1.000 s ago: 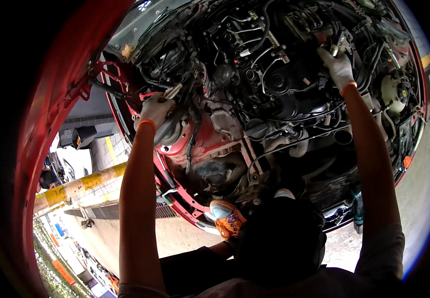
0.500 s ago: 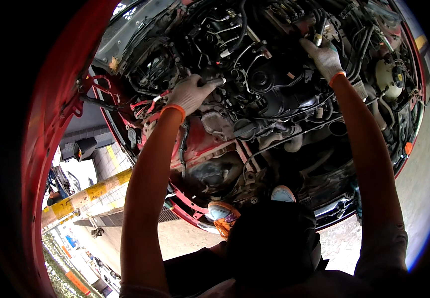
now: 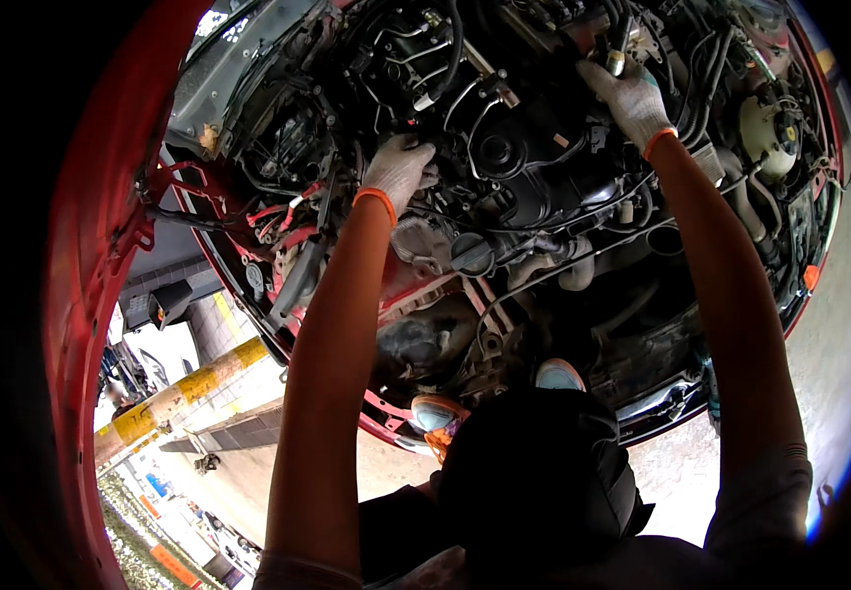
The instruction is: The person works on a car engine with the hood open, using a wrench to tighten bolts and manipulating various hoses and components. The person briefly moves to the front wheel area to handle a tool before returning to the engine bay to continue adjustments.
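Observation:
Both my hands wear pale knit gloves with orange cuffs and reach into a car's engine bay. My left hand (image 3: 398, 169) is closed, fingers curled down, left of the black engine cover (image 3: 533, 162); what it grips is hidden beneath it. Thin metal pipes (image 3: 430, 54) lie just beyond that hand. Toward the far right, my right hand (image 3: 632, 98) is closed around the lower end of a black hose (image 3: 623, 28) with a pale metal end (image 3: 616, 63). Its fingertips are partly hidden. A round black cap (image 3: 471, 254) sits nearer than my left hand.
A yellowish fluid tank (image 3: 771, 136) stands at the right of the bay. Cables and a long thin tube (image 3: 543, 278) cross the front. At the left rises a red body panel (image 3: 101, 197), with a yellow-striped bar (image 3: 179, 391) beyond the bay's edge.
My left hand has moved right and a little farther in; the dark cylinder with a pale tip that stuck out of it no longer shows. My right hand stays at the hose. The view has shifted slightly.

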`<state>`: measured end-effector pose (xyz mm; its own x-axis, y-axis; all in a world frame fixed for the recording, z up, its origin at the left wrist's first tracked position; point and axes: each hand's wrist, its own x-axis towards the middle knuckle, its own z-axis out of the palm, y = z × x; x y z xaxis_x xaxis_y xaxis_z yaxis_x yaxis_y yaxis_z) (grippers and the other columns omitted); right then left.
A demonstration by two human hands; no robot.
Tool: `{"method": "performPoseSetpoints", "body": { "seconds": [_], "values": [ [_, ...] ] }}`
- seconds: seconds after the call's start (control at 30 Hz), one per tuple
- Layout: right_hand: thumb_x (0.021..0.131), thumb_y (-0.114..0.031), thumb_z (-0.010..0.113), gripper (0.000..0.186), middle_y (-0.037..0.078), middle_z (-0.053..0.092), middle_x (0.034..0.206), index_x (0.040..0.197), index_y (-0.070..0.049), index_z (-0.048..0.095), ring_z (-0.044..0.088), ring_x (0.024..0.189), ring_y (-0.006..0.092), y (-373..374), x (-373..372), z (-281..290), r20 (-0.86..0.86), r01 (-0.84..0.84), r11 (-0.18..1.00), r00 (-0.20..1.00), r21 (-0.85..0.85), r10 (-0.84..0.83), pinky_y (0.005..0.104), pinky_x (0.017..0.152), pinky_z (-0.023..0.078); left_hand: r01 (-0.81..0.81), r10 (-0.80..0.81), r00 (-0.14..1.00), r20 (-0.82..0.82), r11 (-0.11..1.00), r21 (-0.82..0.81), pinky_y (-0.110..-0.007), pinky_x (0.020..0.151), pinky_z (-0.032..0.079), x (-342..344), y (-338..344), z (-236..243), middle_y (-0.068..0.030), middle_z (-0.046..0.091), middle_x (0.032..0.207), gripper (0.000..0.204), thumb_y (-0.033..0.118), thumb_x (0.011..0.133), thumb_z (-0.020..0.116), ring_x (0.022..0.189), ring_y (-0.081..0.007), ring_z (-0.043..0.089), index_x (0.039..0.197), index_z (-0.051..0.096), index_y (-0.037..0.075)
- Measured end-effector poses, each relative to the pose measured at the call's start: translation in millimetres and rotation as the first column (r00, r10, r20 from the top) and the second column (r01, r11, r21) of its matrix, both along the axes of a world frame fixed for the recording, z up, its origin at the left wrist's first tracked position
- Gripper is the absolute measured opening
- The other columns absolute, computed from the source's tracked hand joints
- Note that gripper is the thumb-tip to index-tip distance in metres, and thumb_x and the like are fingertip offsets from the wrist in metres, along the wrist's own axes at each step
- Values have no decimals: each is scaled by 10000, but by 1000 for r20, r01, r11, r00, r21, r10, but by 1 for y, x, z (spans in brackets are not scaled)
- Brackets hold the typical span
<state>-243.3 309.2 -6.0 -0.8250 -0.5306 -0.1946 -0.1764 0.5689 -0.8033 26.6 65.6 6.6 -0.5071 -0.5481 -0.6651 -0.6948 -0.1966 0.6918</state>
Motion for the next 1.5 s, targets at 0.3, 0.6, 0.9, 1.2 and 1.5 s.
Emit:
{"method": "performPoseSetpoints", "body": {
  "seconds": [0.3,0.6,0.9,1.2,1.5],
  "values": [
    [849,-700,686,784,139,732,979,1191,5,671,699,933,260,4,-1,-2,28,-2,1000,1000,-13,2,401,871,541,461,-330,883,334,746,-480,-301,723,550,-3,15,11,-111,735,1016,452,221,972,711,828,-166,694,1356,633,-3],
    [853,-649,723,719,119,721,927,1180,-10,678,690,884,249,1,1,-1,96,51,998,994,45,-55,398,852,541,221,-142,961,238,910,-350,-292,600,508,0,6,-21,-44,713,880,368,249,940,742,675,-129,622,1198,696,-8],
    [900,-557,739,541,42,699,944,1145,-75,713,640,876,153,2,4,3,111,9,998,994,-56,-3,348,826,523,423,-215,895,390,686,-593,-458,746,587,-17,8,-28,-213,735,923,407,365,946,693,840,-378,725,1039,678,-31],
    [910,-486,766,479,14,688,900,1151,-75,714,626,824,123,2,6,2,208,36,990,978,-135,-8,308,778,517,608,-262,792,552,429,-668,-477,848,594,-20,27,-27,-231,728,1016,358,327,943,688,959,-410,722,1044,665,-15],
    [906,-542,731,543,40,681,870,1162,-66,682,645,807,142,3,-2,-11,77,1,997,997,-80,5,324,761,533,477,-356,856,374,267,-837,-485,850,593,26,13,-46,-192,680,1142,425,247,919,714,989,-397,707,1317,611,138]
  ]
}}
